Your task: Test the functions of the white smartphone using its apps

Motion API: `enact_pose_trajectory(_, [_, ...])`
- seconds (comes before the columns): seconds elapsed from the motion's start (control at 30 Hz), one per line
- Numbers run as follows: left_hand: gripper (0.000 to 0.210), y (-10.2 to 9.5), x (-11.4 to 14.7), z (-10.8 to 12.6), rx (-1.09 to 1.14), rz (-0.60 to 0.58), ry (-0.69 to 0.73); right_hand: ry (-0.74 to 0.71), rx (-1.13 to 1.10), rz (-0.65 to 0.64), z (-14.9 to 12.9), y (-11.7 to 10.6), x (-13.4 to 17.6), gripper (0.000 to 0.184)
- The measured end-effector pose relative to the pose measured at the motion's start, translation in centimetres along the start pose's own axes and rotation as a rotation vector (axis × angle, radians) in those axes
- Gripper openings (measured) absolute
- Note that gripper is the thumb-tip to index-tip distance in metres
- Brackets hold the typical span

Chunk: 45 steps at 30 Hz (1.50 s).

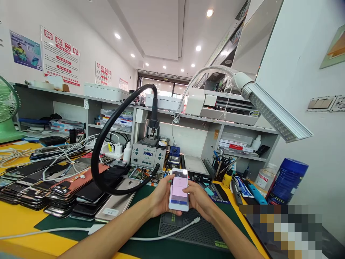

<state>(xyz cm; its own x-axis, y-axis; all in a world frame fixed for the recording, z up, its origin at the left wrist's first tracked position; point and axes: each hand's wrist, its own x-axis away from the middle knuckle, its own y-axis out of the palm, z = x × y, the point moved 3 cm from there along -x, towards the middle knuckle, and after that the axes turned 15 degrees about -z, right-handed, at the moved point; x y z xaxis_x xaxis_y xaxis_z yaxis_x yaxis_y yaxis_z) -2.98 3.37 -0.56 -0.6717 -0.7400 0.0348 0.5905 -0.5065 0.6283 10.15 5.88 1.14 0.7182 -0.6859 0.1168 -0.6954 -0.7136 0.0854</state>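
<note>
A white smartphone (178, 190) with a lit, pinkish screen is held upright over the bench in front of me. My left hand (163, 196) is wrapped around its left side, the thumb along the upper edge and fingers behind. From the other side my right hand (198, 198) grips the right edge, its thumb over the screen and its other fingers mostly hidden. Beneath the hands lie a dark perforated pad (185, 228) and a green mat (151, 248). A white charging cable (161, 238) runs across the mat, its plug near my right wrist.
Stacks of used phones (64, 187) fill the left side. A hot-air station (148, 154) with a looping black hose (97, 154) stands ahead. A lamp (280, 111) hangs at right, above a blue can (287, 180), bottles and tools. A green fan (8, 108) is far left.
</note>
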Motion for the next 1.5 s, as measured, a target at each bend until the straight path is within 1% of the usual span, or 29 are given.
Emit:
enact_pose_trajectory(0.37, [0.059,0.07,0.03,0.02,-0.002,-0.020,0.002,-0.011,-0.051,0.014,-0.10,0.18,-0.04,0.034])
enact_pose_trajectory(0.6, [0.061,-0.03,0.16,-0.02,-0.013,0.000,0.012,0.006,0.041,-0.002,-0.48,0.47,0.37,0.041])
enact_pose_trajectory(0.93, [0.058,0.08,0.05,0.00,-0.013,0.003,0.007,-0.011,0.042,-0.016,-0.03,0.20,0.25,0.048])
enact_pose_trajectory(1.13, [0.059,-0.13,0.02,-0.05,-0.012,-0.030,0.029,-0.011,0.005,-0.008,-0.24,0.26,0.34,0.041])
enact_pose_trajectory(1.23, [0.060,-0.15,-0.01,-0.09,-0.009,-0.039,0.027,-0.008,-0.008,-0.005,-0.05,0.07,0.17,0.040])
enact_pose_trajectory(1.33, [0.059,-0.12,-0.05,-0.10,0.000,-0.031,0.022,-0.013,-0.023,-0.017,0.19,-0.07,-0.07,0.042])
enact_pose_trajectory(1.5, [0.058,-0.11,-0.02,-0.06,-0.004,-0.012,0.023,-0.004,-0.003,-0.008,0.08,0.00,0.00,0.038])
